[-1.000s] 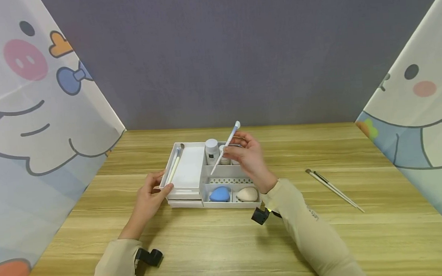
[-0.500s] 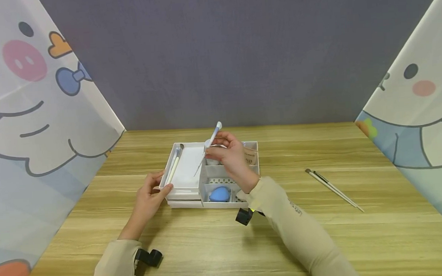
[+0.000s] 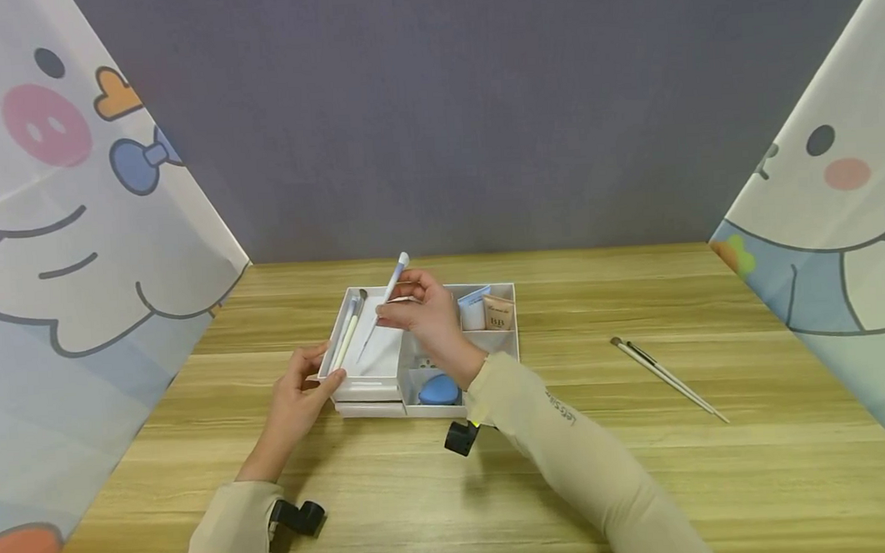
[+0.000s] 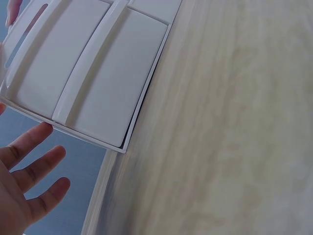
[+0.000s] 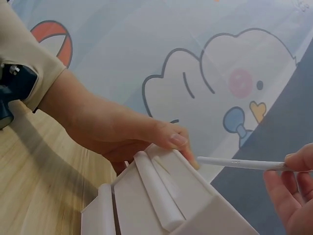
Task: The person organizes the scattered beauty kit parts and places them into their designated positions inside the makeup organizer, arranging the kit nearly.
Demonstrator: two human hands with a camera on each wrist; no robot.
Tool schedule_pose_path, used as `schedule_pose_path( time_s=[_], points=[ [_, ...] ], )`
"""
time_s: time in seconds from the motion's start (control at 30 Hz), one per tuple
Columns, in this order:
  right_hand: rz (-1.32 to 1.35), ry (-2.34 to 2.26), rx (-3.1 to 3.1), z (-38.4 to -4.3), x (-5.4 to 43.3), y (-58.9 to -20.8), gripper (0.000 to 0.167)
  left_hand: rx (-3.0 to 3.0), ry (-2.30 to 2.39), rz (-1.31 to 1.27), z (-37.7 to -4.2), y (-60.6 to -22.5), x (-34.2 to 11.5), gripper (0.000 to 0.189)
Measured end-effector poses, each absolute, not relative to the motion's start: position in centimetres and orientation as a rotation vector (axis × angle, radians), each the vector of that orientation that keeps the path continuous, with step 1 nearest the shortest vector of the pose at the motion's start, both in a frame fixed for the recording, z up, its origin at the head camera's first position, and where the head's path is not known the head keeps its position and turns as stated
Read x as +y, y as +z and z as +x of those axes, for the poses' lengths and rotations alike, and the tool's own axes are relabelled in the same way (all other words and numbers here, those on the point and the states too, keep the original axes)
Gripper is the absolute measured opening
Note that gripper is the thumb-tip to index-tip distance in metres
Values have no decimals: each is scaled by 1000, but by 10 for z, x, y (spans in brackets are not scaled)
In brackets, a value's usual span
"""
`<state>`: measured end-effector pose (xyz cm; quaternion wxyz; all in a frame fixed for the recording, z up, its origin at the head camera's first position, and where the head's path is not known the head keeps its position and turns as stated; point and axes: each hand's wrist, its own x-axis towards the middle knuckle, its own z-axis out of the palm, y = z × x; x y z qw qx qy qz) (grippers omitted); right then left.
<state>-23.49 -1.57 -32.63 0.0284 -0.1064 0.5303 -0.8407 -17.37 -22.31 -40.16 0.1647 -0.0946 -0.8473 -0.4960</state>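
Observation:
My right hand (image 3: 433, 319) pinches a slim white makeup brush (image 3: 397, 275) with a pale blue band near its white tip. The brush slants over the left tray of the white makeup organizer (image 3: 460, 410), tip up, its thin handle end pointing down into the tray. Two brushes (image 3: 350, 336), one dark-tipped, lie along that tray's left side. At the organizer's front left corner rests my left hand (image 3: 298, 394), thumb at the top rim and fingers against the side. The left wrist view shows its fingers (image 4: 41, 164) spread and fairly straight beside the drawer fronts (image 4: 120, 73).
A blue makeup sponge (image 3: 439, 389) sits in a front compartment. A blue-and-white tube (image 3: 473, 310) and a beige tube (image 3: 499, 313) stand in the back one. Two more brushes (image 3: 669, 380) lie on the wooden table (image 3: 783, 476) to the right. My right arm hides part of the organizer.
My right hand has carried the white brush leftward from above the bottle compartments to over the left tray, uncovering the two tubes. The left hand stays at the corner.

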Motion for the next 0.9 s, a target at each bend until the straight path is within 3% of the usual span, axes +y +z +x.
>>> schedule_pose_path(
  time_s=[0.9],
  points=[
    [-292,-2264,1815,-242,-44,-328,43,-2381,-1434,-307,-175,-404,-224,40]
  ],
)
